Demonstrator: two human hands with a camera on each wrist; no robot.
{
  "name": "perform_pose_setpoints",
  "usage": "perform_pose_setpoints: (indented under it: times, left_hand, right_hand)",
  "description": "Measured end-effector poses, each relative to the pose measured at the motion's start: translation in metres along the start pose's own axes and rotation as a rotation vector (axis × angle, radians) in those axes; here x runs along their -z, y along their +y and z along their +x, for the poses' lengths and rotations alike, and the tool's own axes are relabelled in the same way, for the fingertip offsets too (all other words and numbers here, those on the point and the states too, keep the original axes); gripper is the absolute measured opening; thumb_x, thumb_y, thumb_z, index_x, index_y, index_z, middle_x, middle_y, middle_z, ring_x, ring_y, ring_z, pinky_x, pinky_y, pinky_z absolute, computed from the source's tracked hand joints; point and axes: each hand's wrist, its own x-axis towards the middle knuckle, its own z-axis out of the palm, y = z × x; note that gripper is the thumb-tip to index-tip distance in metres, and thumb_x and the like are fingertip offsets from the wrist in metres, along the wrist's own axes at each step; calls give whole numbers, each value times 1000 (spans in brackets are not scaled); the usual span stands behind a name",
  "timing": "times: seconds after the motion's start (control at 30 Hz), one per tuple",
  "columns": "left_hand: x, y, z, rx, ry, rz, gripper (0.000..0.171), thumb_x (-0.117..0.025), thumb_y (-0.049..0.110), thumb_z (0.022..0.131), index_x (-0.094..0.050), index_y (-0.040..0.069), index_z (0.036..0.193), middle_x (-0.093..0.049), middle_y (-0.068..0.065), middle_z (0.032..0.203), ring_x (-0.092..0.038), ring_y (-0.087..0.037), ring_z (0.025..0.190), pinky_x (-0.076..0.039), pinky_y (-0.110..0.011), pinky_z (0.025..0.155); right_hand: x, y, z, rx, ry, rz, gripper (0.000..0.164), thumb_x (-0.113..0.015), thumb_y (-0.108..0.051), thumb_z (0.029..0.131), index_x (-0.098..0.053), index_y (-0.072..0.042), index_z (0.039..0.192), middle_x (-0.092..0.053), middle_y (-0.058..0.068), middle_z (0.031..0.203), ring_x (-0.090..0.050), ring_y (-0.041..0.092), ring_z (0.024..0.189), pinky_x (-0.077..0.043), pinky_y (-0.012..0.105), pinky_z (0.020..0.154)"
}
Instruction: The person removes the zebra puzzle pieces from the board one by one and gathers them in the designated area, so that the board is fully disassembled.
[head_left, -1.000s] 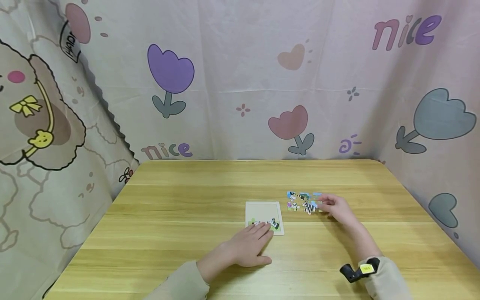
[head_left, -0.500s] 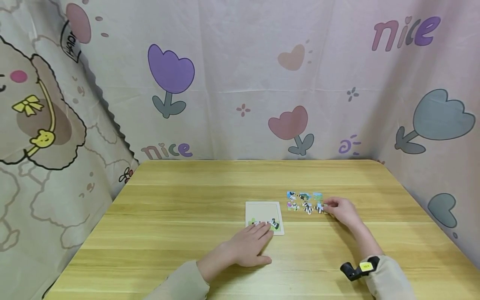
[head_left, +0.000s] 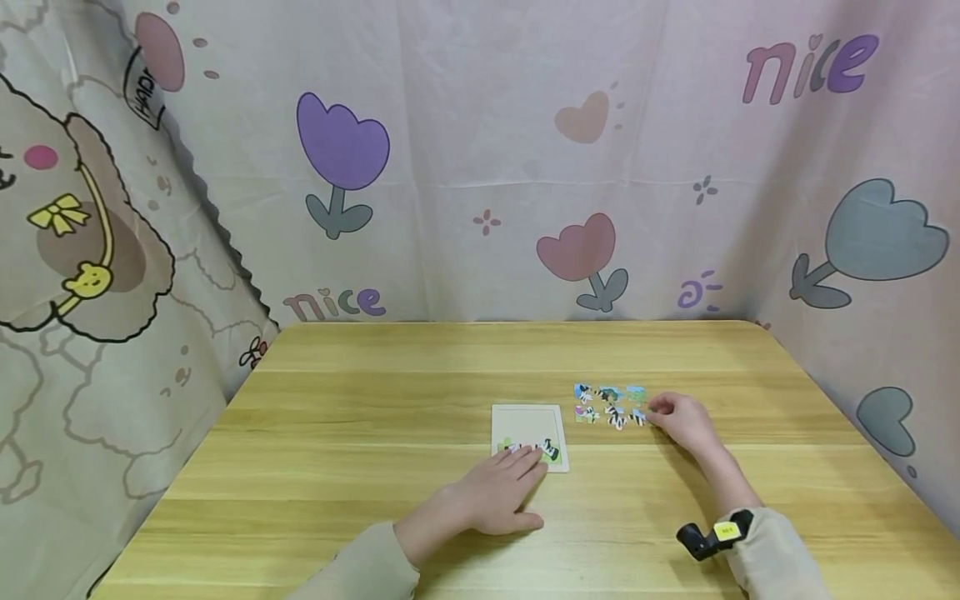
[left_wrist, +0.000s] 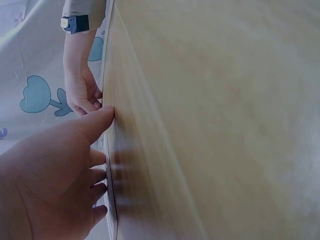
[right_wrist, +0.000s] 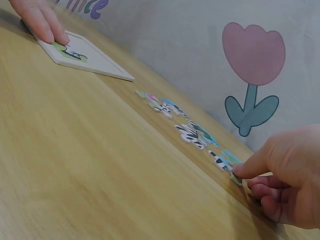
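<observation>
The white puzzle board [head_left: 525, 422] lies flat under the left hand's [head_left: 501, 493] fingertips, green and zebra-striped at its near end. Six bright puzzle pieces [head_left: 615, 416] sit flat in two rows, just left of the right hand [head_left: 682, 419], which touches the end one.

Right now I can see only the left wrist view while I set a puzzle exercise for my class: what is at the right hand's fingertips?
Observer: A puzzle piece; the right wrist view shows the right hand touching it, though I cannot tell whether it is pinched.
Operator: Are there other pieces nearby?
Observer: Yes, the head view shows two rows of pieces on the table.
Operator: And what is under the fingers of the left hand?
Observer: A pale puzzle board, with part of a zebra picture showing along its near side.
</observation>
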Motion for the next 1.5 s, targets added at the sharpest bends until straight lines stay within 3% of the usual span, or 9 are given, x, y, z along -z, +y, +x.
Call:
perform_pose_setpoints:
  times: [0.23, 0.43, 0.73, 1.2, 1.5]
  left_hand:
    - [-3, -1, -1, -10, 19, -17, 71, -40, 54, 93, -30, 6, 145, -24, -14, 150, -22, -26, 137, -22, -37, 111]
    - [-8, -5, -3, 8, 23, -50, 72, -41, 54, 93, -28, 7, 145, -21, -14, 151, -20, -27, 138, -20, -37, 112]
    - [-9, -19, -18, 100, 23, -125, 74, -45, 54, 91, -27, 7, 146, -19, -13, 152, -17, -26, 139, -20, -39, 112]
    - [-6, -27, -39, 154, -10, -179, 74, -47, 55, 90, -30, 9, 145, -18, -12, 153, -17, -26, 139, -20, -41, 112]
    - [-8, -27, -42, 156, -12, -200, 73, -48, 55, 90, -32, 8, 144, -21, -13, 152, -18, -26, 139, -20, -40, 112]
  right_hand:
    - [-3, -7, -3, 31, 35, 7, 26, -64, -14, 85, -62, 8, 100, -63, 15, 87, -57, 27, 80, -47, 38, 68]
    - [-13, -30, 0, 85, 38, 65, 25, -65, -15, 85, -64, 4, 102, -65, 14, 90, -58, 28, 84, -48, 42, 75]
    - [-42, -80, 0, 170, -92, 182, 22, -66, -9, 83, -64, 3, 102, -62, 3, 83, -55, 16, 76, -47, 28, 67]
    - [-86, -136, -15, 314, -310, 335, 24, -69, 0, 77, -62, 6, 99, -55, 1, 74, -52, 13, 68, -47, 20, 58]
    - [-105, -143, -18, 363, -380, 254, 23, -69, 3, 75, -63, 4, 97, -56, -1, 74, -53, 11, 69, -48, 21, 61]
